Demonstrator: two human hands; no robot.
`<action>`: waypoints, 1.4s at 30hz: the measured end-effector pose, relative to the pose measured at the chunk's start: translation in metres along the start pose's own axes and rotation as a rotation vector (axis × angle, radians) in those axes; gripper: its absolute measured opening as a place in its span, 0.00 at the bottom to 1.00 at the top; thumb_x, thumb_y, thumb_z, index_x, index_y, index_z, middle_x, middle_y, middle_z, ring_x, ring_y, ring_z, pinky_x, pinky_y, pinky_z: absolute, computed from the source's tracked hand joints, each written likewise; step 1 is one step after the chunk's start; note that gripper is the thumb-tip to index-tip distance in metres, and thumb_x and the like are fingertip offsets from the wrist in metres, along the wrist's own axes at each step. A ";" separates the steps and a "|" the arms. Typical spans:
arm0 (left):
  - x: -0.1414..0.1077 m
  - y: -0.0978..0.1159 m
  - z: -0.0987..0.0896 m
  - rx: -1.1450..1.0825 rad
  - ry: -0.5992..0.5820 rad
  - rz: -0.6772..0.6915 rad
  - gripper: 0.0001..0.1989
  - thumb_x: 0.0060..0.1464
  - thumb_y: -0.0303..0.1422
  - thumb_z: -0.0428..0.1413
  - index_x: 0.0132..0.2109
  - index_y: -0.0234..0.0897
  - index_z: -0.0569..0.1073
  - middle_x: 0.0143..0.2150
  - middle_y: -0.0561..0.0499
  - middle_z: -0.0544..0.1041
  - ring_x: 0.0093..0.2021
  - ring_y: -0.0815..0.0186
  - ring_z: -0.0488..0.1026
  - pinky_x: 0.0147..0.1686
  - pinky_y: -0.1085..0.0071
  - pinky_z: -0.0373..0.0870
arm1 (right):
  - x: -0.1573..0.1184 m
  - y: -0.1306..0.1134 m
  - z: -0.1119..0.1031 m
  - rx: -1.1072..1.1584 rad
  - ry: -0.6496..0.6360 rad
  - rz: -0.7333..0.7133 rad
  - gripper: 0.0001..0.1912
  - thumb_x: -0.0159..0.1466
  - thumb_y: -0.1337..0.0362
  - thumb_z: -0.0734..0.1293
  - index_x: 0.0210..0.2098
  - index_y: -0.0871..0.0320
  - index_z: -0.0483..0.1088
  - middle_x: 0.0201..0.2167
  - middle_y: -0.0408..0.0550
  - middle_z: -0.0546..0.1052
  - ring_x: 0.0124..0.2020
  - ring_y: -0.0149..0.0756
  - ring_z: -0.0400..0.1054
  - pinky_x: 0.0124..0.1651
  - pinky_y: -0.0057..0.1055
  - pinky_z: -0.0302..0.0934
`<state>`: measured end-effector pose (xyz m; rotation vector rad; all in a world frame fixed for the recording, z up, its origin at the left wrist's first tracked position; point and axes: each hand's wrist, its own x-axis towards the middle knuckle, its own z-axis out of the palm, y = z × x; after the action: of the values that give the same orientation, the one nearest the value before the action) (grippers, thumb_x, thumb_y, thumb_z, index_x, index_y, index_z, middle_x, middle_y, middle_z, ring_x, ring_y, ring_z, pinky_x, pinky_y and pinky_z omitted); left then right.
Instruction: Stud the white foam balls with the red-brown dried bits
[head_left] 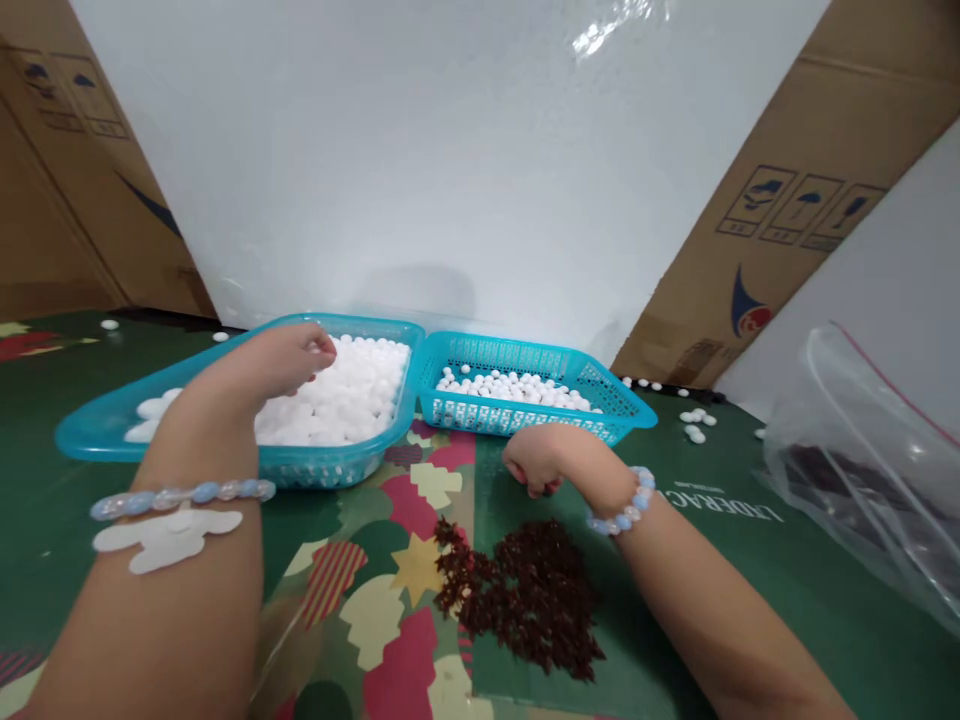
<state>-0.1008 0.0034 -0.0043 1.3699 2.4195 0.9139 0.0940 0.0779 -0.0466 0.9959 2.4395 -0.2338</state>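
Observation:
My left hand (289,360) hovers over the larger blue tray (300,462), which holds many white balls (345,390). Its fingers are curled together, and whatever they may hold is hidden. My right hand (536,460) is in front of the smaller blue basket (517,345), fingers bent down and pressed together; I cannot make out anything in them. That basket has smaller white balls (517,388) in it. Below my right hand, a pile of dark red star-like pieces (532,590) lies on the patterned surface (405,640).
A clear plastic bag (847,480) with dark contents stands at the right. Loose white balls (696,416) lie right of the basket, and a few at the far left. Cardboard (780,200) and a large white panel (435,150) rise behind the trays.

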 end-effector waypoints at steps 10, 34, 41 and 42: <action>-0.001 -0.005 -0.006 -0.581 0.021 -0.032 0.04 0.38 0.23 0.50 0.26 0.34 0.65 0.25 0.50 0.64 0.23 0.71 0.61 0.15 0.79 0.58 | 0.001 -0.015 -0.017 -0.161 -0.096 -0.126 0.09 0.44 0.78 0.59 0.23 0.65 0.68 0.12 0.43 0.66 0.17 0.29 0.61 0.18 0.23 0.52; -0.002 -0.014 -0.016 -1.082 0.118 -0.058 0.11 0.48 0.26 0.40 0.21 0.31 0.60 0.12 0.55 0.60 0.06 0.82 0.45 0.03 0.87 0.42 | -0.036 -0.007 -0.023 -0.033 0.518 -0.644 0.11 0.50 0.75 0.56 0.22 0.56 0.66 0.22 0.43 0.70 0.23 0.29 0.62 0.22 0.24 0.51; -0.003 -0.011 -0.014 -1.082 0.096 0.007 0.11 0.46 0.25 0.44 0.19 0.30 0.61 0.14 0.54 0.63 0.08 0.82 0.49 0.04 0.87 0.47 | -0.033 -0.010 -0.024 -0.069 0.469 -0.598 0.10 0.49 0.75 0.56 0.23 0.57 0.65 0.22 0.42 0.70 0.23 0.29 0.61 0.21 0.23 0.50; -0.003 -0.011 -0.014 -1.087 0.091 0.016 0.10 0.45 0.24 0.44 0.19 0.29 0.61 0.15 0.53 0.63 0.09 0.82 0.51 0.05 0.87 0.49 | -0.032 -0.010 -0.024 -0.063 0.472 -0.604 0.10 0.49 0.75 0.56 0.23 0.57 0.65 0.22 0.42 0.69 0.23 0.29 0.61 0.21 0.23 0.50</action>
<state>-0.1132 -0.0093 -0.0003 0.8922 1.4461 1.8940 0.0975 0.0587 -0.0097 0.2719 3.1110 -0.1256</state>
